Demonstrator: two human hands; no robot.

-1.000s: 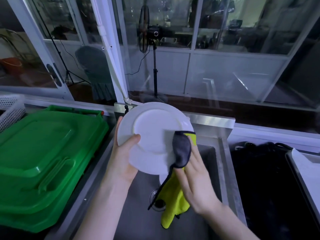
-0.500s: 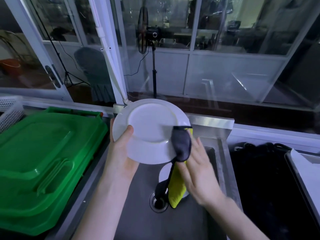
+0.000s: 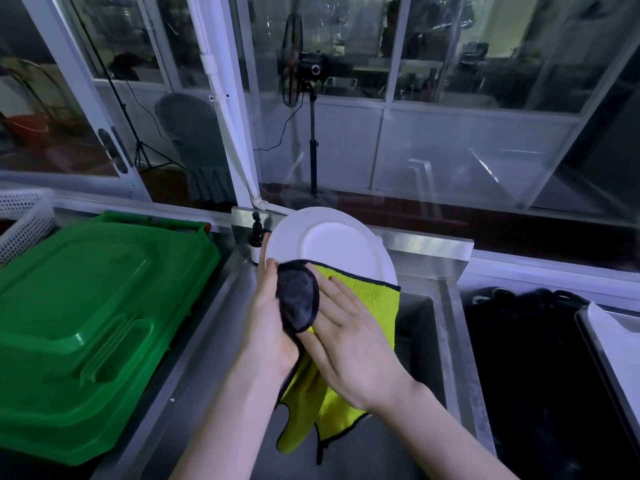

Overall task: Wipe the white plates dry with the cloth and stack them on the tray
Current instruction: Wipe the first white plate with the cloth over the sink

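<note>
Head: one plate [image 3: 333, 244], one cloth [image 3: 375, 301]

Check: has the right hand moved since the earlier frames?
Yes. The right hand has slid left with the cloth, toward the green bin, from the plate's right edge to beside the left hand.

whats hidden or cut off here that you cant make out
Head view:
- white plate: lower part hidden by the cloth and right hand.
- left hand: fingers behind the plate.
- tray: cut off by the right edge.
- sink floor: covered by cloth and arms.
</note>
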